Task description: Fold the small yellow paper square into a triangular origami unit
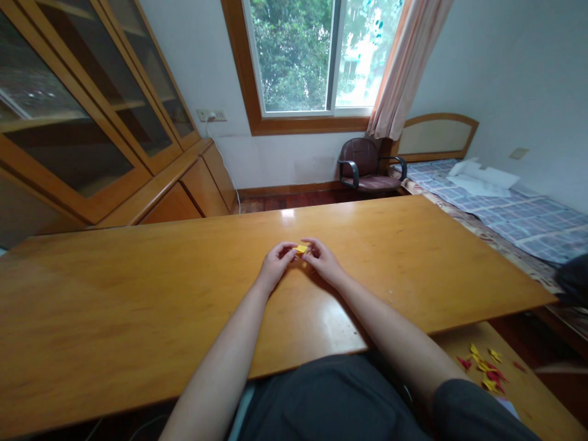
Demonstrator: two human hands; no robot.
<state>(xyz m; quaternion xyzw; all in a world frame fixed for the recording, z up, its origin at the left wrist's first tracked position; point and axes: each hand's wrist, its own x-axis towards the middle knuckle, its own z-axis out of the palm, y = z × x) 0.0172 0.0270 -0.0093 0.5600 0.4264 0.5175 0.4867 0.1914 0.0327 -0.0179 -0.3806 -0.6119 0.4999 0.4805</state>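
Left hand (277,260) pinching small yellow folded paper (301,249), its folds indistinct, right hand (321,258) half-curled at its right, grip unclear, glossy brown wooden desk (151,294) cut off at left

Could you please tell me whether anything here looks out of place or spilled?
Nothing looks spilled. Slightly untidy: white sheeting lies rumpled on the bed, and small red and yellow pieces lie jumbled at lower right.

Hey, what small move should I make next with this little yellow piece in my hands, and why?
I'd probably press a crease with your right hand: your left hand seems to pinch the small, yellow, folded, paper-like piece, your right is at its other side, and it looks more compact than the spiky red and yellow folded pieces lower right.
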